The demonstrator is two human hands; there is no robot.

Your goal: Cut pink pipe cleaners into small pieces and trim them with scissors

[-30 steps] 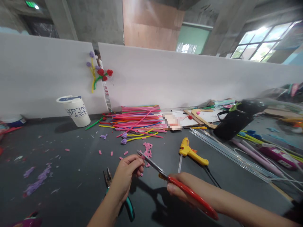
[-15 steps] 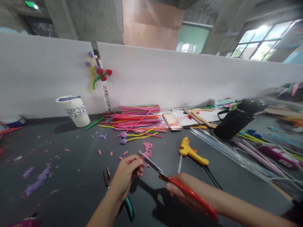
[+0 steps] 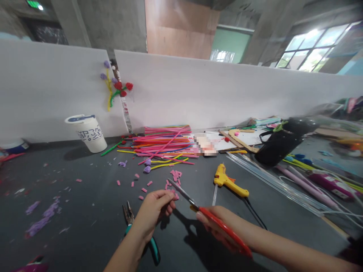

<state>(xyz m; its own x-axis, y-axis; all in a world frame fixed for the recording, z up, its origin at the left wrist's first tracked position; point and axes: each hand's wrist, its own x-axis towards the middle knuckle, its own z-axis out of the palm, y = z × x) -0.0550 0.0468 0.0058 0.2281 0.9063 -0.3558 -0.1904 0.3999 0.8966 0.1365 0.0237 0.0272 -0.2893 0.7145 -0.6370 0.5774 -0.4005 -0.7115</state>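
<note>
My right hand [image 3: 217, 226] is wrapped round the red handles of a pair of scissors [image 3: 224, 224], whose blades point up and left toward my left hand. My left hand [image 3: 159, 207] has its thumb and fingers pressed together in a pinch, just left of the blades; a bit of pink shows at the fingertips, too small to tell whether it is held. Short pink pieces [image 3: 176, 174] lie scattered on the dark table beyond and around the fingertips. Under my left wrist are teal-handled pliers [image 3: 154, 249], jaws pointing away.
A yellow glue gun [image 3: 231, 185] lies right of centre. Behind are pink and red pipe cleaners [image 3: 164, 145] and two purple-tipped yellow stems [image 3: 167, 163]. A white cup [image 3: 92, 136] stands left, a black bottle [image 3: 279, 145] right. Purple scraps [image 3: 45, 219] lie at left.
The scissors have moved slightly left and their blades now stand apart from my left fingertips. An extra pink piece shows beyond my left hand, near the purple scrap. My left hand has shifted slightly.
</note>
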